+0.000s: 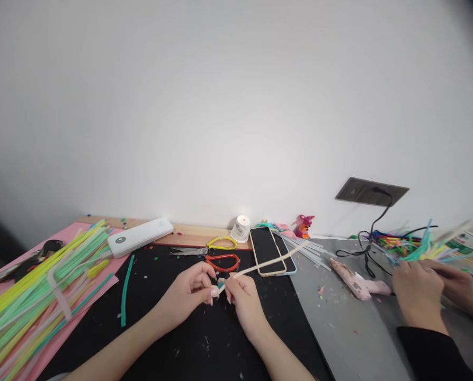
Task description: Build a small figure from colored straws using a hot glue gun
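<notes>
A cream pipe cleaner [270, 261] runs between my two hands, its long free end slanting up to the right. My left hand [190, 291] pinches its short end between thumb and fingers. My right hand [244, 301] grips it a little farther along, fingers closed. A small bluish bit shows between the fingertips, too small to name. Just beyond my hands lie scissors [223, 263] with one yellow and one red handle. To the left, a single teal pipe cleaner [127, 291] rests on the black mat [204, 344].
Many coloured pipe cleaners [41, 296] lie on pink paper at left, beside a white device [141, 237]. Toward the wall are a white cup [241, 228], a phone [267, 251] and a pink figure [303, 226]. A pink glue gun [359, 283] lies near a co-worker's hands [419, 291].
</notes>
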### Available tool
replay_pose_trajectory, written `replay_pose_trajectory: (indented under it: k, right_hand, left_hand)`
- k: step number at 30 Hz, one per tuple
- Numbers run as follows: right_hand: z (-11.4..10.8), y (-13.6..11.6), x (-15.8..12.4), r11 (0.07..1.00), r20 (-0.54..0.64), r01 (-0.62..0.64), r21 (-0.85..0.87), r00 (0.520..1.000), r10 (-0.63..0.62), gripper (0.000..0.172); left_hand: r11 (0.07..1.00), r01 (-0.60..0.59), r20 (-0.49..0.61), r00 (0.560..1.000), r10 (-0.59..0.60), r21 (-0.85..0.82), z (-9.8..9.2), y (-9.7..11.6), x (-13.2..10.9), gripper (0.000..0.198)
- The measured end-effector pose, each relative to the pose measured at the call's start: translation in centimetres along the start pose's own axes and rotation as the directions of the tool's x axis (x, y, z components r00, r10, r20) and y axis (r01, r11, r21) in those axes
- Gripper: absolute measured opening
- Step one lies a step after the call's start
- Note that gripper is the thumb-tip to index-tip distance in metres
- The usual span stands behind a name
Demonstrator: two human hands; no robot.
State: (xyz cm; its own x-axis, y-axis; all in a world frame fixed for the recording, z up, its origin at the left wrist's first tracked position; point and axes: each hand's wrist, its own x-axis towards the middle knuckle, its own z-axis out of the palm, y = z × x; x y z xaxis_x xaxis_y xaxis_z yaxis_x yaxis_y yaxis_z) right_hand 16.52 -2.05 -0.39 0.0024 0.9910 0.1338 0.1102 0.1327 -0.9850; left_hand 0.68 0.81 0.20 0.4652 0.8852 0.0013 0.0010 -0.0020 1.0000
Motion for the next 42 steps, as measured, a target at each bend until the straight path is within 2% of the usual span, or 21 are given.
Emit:
replay_pose_trajectory:
  k: [4, 8, 11, 13, 16, 19, 21, 26, 29, 32, 36, 39, 42]
  right_hand:
    - [0.0, -0.3, -0.2, 0.999, 0.059, -0.007, -0.034, 0.998, 0.009, 0.040]
    - [0.1, -0.6, -0.4, 0.998, 0.179, 0.030, -0.063, 0.984, -0.019, 0.037]
    - [0.0, -0.7, -0.5, 0.995, 0.228, 0.041, -0.093, 0.973, -0.019, 0.040]
    - [-0.2, -0.7, -0.3, 0.994, 0.164, 0.032, -0.107, 0.986, -0.014, 0.038]
    - [-0.6, -0.5, 0.1, 0.990, -0.031, 0.057, -0.130, 0.998, -0.062, 0.037]
    - [-0.9, -0.3, 0.4, 0.976, -0.101, 0.131, -0.174, 0.983, -0.150, 0.038]
    - [-1.1, -0.3, 0.5, 0.953, -0.061, 0.195, -0.230, 0.975, -0.214, 0.038]
    - [-1.5, -0.8, 0.1, 0.831, 0.211, 0.400, -0.386, 0.916, -0.343, 0.032]
    - [-1.7, -1.1, 0.0, 0.802, 0.257, 0.434, -0.410, 0.899, -0.355, 0.026]
    - [-1.7, -0.9, 0.1, 0.851, 0.172, 0.386, -0.356, 0.922, -0.346, 0.024]
    - [-1.2, 0.1, 0.5, 0.969, 0.040, 0.221, -0.111, 0.975, -0.218, 0.028]
    - [-0.8, 0.6, 0.6, 0.992, 0.037, 0.124, 0.037, 0.991, -0.125, 0.029]
    - [-0.6, 0.6, 0.5, 0.991, 0.062, 0.073, 0.108, 0.995, -0.080, 0.029]
  left_hand:
    - [0.997, 0.068, 0.156, 0.986, -0.061, -0.042, 0.1, 0.1, -0.4, 0.024]
    - [0.992, 0.122, 0.315, 0.943, -0.105, -0.033, 0.1, -0.2, -0.8, 0.025]
    - [0.990, 0.140, 0.374, 0.919, -0.120, -0.027, 0.1, -0.7, -0.8, 0.025]
    - [0.988, 0.138, 0.326, 0.939, -0.109, -0.067, 0.1, -0.9, -0.6, 0.028]
    - [0.980, 0.145, 0.180, 0.976, -0.119, -0.138, -0.3, -0.9, 0.1, 0.032]
    - [0.950, 0.222, 0.087, 0.974, -0.208, -0.218, -0.8, -0.5, 0.5, 0.036]
    - [0.927, 0.264, 0.073, 0.965, -0.254, -0.268, -1.0, -0.2, 0.5, 0.039]
    - [0.878, 0.313, 0.106, 0.950, -0.295, -0.362, -1.0, 0.1, 0.1, 0.030]
    - [0.866, 0.295, 0.106, 0.955, -0.277, -0.402, -1.1, 0.1, 0.1, 0.021]
    - [0.872, 0.251, 0.065, 0.967, -0.247, -0.420, -1.2, 0.1, 0.2, 0.020]
    - [0.887, 0.197, 0.021, 0.978, -0.207, -0.418, -1.1, -0.2, 0.3, 0.024]
    - [0.890, 0.172, 0.015, 0.983, -0.183, -0.422, -1.1, -0.4, 0.3, 0.025]
    - [0.896, 0.148, -0.015, 0.985, -0.169, -0.418, -1.1, -0.6, 0.3, 0.025]
